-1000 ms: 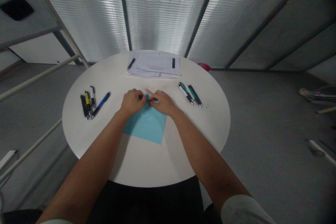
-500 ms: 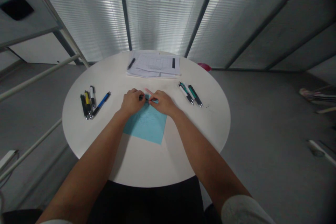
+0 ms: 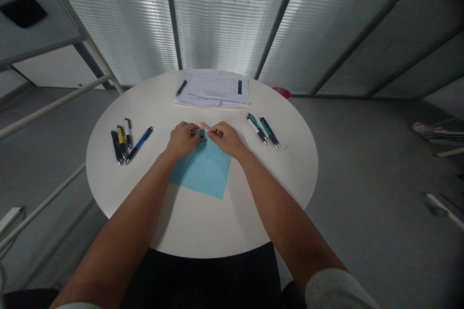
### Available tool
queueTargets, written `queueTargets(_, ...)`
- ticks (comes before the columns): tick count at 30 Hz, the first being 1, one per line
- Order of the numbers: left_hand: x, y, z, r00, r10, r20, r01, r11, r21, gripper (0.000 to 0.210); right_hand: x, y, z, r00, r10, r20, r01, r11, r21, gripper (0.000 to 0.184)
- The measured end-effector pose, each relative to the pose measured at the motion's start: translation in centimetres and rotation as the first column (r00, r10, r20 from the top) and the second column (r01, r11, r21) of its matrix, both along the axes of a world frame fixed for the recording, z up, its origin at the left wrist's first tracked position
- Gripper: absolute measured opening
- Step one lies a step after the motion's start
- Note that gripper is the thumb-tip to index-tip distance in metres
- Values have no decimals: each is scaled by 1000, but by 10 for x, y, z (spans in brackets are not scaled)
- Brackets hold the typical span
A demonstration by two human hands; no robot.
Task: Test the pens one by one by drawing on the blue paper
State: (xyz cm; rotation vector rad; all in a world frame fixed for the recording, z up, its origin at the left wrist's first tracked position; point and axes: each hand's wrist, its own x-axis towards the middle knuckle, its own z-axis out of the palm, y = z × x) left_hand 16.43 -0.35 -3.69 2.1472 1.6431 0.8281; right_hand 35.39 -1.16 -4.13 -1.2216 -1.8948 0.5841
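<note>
A light blue paper sheet (image 3: 205, 171) lies on the white round table, faint marks on its surface. At its far edge my left hand (image 3: 183, 140) is closed around a small dark grey object (image 3: 202, 133), too small to name. My right hand (image 3: 226, 139) is beside it, thumb and fingers pinched together over the sheet's far right part; what they hold, if anything, is hidden. A thin pink strip (image 3: 205, 125) shows between the two hands, just beyond the sheet.
Several pens, including a blue pen (image 3: 139, 145), lie on the table's left. On the right are a green pen (image 3: 269, 131) and white-and-green pens (image 3: 256, 128). At the back, a black pen (image 3: 181, 88) rests on a stack of printed papers (image 3: 217, 91). White rails (image 3: 54, 104) stand left.
The small dark object now shows more beyond my left fingertips. My right fingertips have drawn slightly up and right, away from the left ones. The pens and papers stay put.
</note>
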Motion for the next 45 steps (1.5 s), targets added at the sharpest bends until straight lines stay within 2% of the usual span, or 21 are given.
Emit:
queueTargets(5,-3,3,4,966,92,241,-101,995,24,27,5,3,3,955,-52,-293,34,997,-68,14)
queueTargets(8,-4,7,6,858,165,486,-177,984,-22,24,8,6,5,869,-109,-482,37,987,-157,17)
queueTargets(10,-5,10,8,707,203,678,-190,977,-94,22,10,8,6,790,-164,-591,40,975,-218,18)
queueTargets(12,-7,14,9,490,251,835,-187,966,-181,18,12,10,6,695,-211,-688,32,964,-263,17)
queueTargets(14,-10,17,12,240,308,921,-146,949,-279,15,15,14,6,579,-262,-772,18,951,-309,15)
queueTargets(16,-13,18,15,40,361,932,-60,932,-358,12,18,16,7,451,-326,-831,-1,931,-366,13)
queueTargets(17,-14,18,17,-26,384,923,-19,923,-385,11,20,17,8,391,-357,-848,-18,918,-395,12)
queueTargets(19,-16,17,19,-110,412,905,32,911,-411,10,23,19,10,296,-398,-868,-68,898,-435,10)
queueTargets(22,-17,16,20,-152,415,897,52,909,-412,9,25,19,13,225,-418,-880,-117,885,-451,7)
queueTargets(27,-18,17,18,-102,416,904,51,909,-413,11,25,19,15,203,-444,-873,-107,876,-471,6)
queueTargets(32,-18,17,18,-168,413,895,65,911,-408,5,26,20,15,158,-457,-875,-112,872,-476,6)
queueTargets(37,-17,16,19,-106,411,905,51,912,-408,7,26,20,14,178,-452,-874,-107,874,-474,7)
queueTargets(42,-16,16,19,-98,390,916,58,921,-386,8,25,22,13,183,-447,-876,-83,881,-466,7)
queueTargets(45,-15,15,19,-102,391,914,52,920,-388,8,23,21,11,265,-423,-866,-38,893,-448,10)
